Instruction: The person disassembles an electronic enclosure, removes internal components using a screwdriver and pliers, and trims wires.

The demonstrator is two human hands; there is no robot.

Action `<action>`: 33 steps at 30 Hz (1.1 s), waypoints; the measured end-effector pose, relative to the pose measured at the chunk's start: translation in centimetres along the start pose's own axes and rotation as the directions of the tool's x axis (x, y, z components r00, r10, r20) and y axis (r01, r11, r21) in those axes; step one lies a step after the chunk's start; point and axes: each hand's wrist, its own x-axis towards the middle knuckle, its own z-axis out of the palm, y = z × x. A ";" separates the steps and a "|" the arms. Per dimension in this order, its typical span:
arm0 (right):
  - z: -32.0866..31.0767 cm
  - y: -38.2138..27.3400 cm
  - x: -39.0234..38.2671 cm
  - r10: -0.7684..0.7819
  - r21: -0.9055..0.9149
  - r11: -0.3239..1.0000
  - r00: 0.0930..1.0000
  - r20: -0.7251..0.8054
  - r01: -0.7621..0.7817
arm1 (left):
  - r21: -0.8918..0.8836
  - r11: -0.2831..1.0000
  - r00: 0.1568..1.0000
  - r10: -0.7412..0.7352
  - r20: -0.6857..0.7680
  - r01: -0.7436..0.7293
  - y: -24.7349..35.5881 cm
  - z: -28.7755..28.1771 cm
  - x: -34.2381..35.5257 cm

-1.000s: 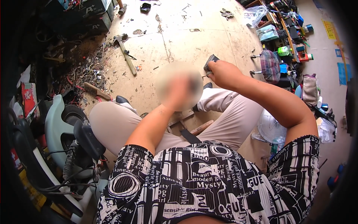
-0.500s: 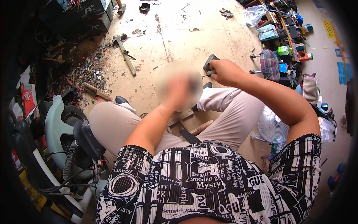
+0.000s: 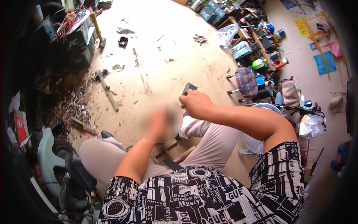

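Centrally, the right hand [image 3: 195, 103] is closed around a small dark flat tool [image 3: 188, 89], whose upper end sticks out above the knuckles over the pale floor [image 3: 164, 56]. The left hand [image 3: 158, 121] is raised just beside it, but a blurred patch covers it, so whether its fingers are apart or together cannot be told. Both forearms rise from the lower edge over light trousers [image 3: 209, 143] and a black-and-white printed shirt [image 3: 194, 198].

On the right wall, a yellow rectangular sheet [image 3: 301, 26] hangs highest, a blue rectangular sheet [image 3: 323, 62] below it, and a pink sheet [image 3: 337, 47] between them toward the rim. Along the foot of that wall lie a clear plastic bag [image 3: 227, 34], a green round container [image 3: 258, 64], a blue box [image 3: 260, 80], a plaid pouch [image 3: 247, 81], a beige bag [image 3: 291, 91] and a white crumpled bag [image 3: 310, 126]. A white fan [image 3: 257, 140] stands beside the right knee.

To the left, a hammer [image 3: 107, 90] lies on the floor near a heap of metal scraps [image 3: 72, 106], with a brush [image 3: 81, 125] just below the heap. A pale green machine housing [image 3: 46, 160] sits at the lower left, and dark crates [image 3: 74, 37] stand at the upper left.
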 end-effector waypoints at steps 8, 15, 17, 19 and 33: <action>-0.3 0.6 0.9 0.208 0.118 0.963 0.944 0.256 -0.244 | 0.056 0.998 0.996 0.029 -0.082 -0.025 -0.2 1.3 -0.1; 0.1 0.4 -0.4 -0.067 -0.056 0.996 0.997 -0.041 0.064 | 0.134 0.991 0.999 0.001 0.038 -0.006 1.5 -2.0 0.3; -1.0 -0.3 -0.2 0.124 0.092 0.986 0.980 0.156 -0.139 | 0.124 0.992 0.999 -0.013 0.049 0.007 1.5 -2.2 0.2; -0.9 -0.3 0.2 0.164 0.087 0.979 0.963 0.215 -0.186 | 0.117 0.993 0.999 -0.014 0.052 0.007 1.5 -2.3 0.2; -0.5 -0.5 -0.4 0.115 0.011 0.993 0.984 0.135 -0.117 | 0.124 0.992 0.999 -0.002 0.041 -0.003 1.6 -2.2 0.3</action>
